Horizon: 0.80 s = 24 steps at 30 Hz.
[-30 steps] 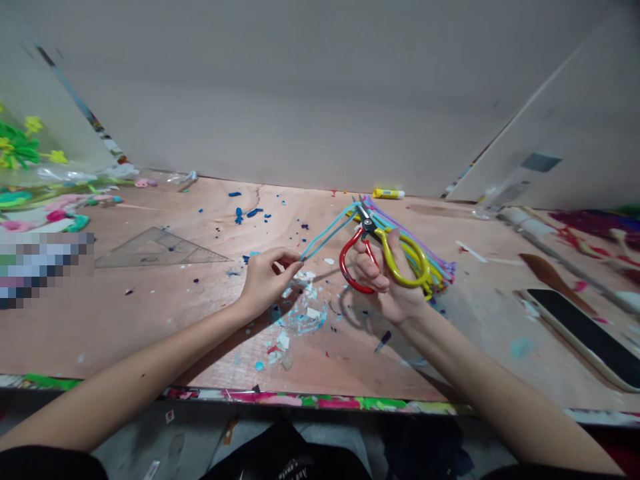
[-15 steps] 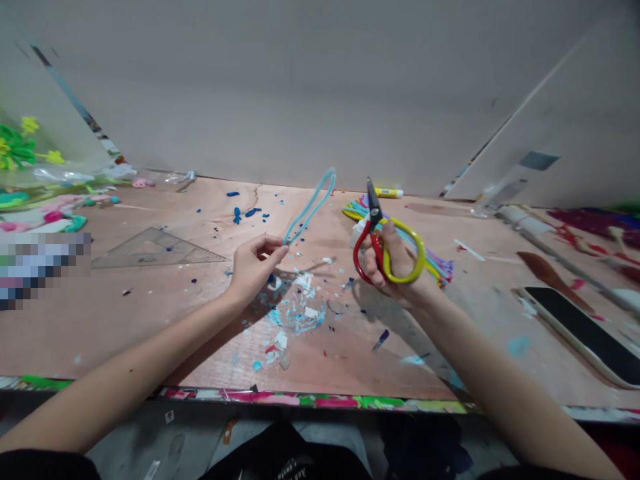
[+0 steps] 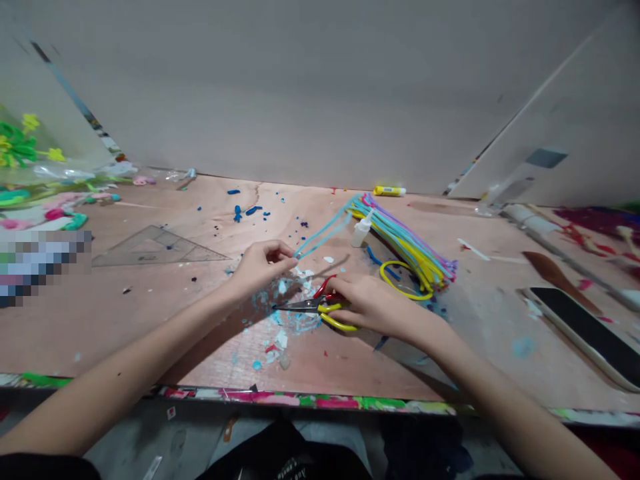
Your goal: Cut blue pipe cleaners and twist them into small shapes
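Observation:
My left hand (image 3: 263,263) pinches the end of a folded light-blue pipe cleaner (image 3: 323,232), which slants up and to the right. My right hand (image 3: 373,307) lies palm down over the red and yellow handles of the scissors (image 3: 310,307), which rest flat on the wooden table (image 3: 150,313) with the blades pointing left. The fingers curl round the handles. A small white glue bottle (image 3: 361,231) stands just behind, beside a bundle of coloured pipe cleaners (image 3: 405,243). A yellow pipe-cleaner loop (image 3: 395,280) lies to the right of my hand.
A clear set square (image 3: 160,248) lies at the left. Blue and white scraps litter the table's middle. A yellow glue stick (image 3: 389,192) sits at the back wall. A dark phone (image 3: 585,330) lies at the right edge, and green and pink craft flowers (image 3: 30,160) at far left.
My right hand has come down from mid-air and laid the scissors flat on the table. My left hand has lowered the light-blue pipe cleaner slightly.

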Available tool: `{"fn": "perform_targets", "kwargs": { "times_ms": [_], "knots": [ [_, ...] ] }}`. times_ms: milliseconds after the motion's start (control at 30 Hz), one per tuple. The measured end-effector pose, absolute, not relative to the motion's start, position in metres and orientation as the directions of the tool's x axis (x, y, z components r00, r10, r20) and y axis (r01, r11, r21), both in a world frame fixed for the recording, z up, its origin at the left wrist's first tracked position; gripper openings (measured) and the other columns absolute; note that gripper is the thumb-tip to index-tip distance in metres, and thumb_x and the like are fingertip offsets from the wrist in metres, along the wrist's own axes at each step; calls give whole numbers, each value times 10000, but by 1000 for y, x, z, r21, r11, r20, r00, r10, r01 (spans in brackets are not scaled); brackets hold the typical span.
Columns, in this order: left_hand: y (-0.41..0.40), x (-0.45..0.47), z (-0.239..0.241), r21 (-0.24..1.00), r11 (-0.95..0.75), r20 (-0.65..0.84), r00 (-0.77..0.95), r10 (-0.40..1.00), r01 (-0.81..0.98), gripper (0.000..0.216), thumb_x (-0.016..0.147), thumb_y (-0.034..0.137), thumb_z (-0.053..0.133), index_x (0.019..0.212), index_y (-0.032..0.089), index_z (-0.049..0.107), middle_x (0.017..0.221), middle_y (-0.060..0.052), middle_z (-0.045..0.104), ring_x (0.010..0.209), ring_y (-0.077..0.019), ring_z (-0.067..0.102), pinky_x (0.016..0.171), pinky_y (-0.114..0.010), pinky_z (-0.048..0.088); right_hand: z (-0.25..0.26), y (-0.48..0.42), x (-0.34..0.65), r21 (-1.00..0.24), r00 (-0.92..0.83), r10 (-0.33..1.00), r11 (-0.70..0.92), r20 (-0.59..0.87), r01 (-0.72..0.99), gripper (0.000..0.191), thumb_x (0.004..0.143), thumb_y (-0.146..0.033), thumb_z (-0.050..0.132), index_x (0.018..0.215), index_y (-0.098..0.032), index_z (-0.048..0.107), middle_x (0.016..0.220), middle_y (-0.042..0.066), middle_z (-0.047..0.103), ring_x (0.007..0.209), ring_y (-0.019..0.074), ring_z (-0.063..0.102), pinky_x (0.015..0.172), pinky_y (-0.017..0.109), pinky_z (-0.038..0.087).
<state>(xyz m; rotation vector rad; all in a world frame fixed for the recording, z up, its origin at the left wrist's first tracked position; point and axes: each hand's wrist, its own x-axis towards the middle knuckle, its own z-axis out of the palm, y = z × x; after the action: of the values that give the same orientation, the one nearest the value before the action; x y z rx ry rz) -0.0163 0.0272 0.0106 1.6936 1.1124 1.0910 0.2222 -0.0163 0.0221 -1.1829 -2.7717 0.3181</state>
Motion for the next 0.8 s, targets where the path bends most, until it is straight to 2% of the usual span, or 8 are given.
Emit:
{"fn": "perform_targets", "kwargs": {
  "times_ms": [100,200,333,433,600,800],
  "knots": [
    [28,-18,10,893,-295,166,360,918,340,36,693,224,686,674,194,685,619,-29,683,554,-149,622,512,-240,467,19,-15,223,-245,-748,661,736,59,631,159,916,-250,619,1048,-167,648,1039,112,685,873,221,646,736,312,459],
    [28,-20,9,857,-283,93,412,907,431,57,709,228,647,692,199,693,603,-30,688,522,-155,626,483,-233,443,23,-15,223,-235,-778,617,778,117,582,178,971,-295,551,1019,-173,672,1019,105,692,859,208,641,746,311,459],
    [27,-21,5,767,-353,72,476,877,535,93,705,205,605,702,215,698,615,-32,709,537,-171,643,477,-230,413,32,-15,226,-108,-663,696,708,276,698,296,1027,-323,436,961,-157,672,885,96,685,761,195,609,653,293,401],
    [27,-22,1,704,-422,99,509,855,571,127,713,189,574,701,217,697,624,-33,714,551,-173,647,487,-230,401,35,-12,232,0,-573,741,611,349,791,256,1012,-334,482,959,-152,654,904,108,677,787,209,606,629,291,363],
    [27,-21,0,663,-447,104,518,849,600,140,734,183,555,705,209,689,623,-28,708,549,-156,626,508,-225,377,30,-6,235,62,-588,791,587,170,807,175,979,-310,579,969,-150,650,994,115,683,839,206,629,620,277,332],
    [26,-20,8,634,-409,2,528,849,656,182,821,263,566,771,157,705,710,-49,725,637,-155,630,585,-238,380,27,-5,231,131,-545,838,539,21,832,155,984,-262,574,982,-141,670,971,88,686,733,164,610,581,279,265]
  ]
}}
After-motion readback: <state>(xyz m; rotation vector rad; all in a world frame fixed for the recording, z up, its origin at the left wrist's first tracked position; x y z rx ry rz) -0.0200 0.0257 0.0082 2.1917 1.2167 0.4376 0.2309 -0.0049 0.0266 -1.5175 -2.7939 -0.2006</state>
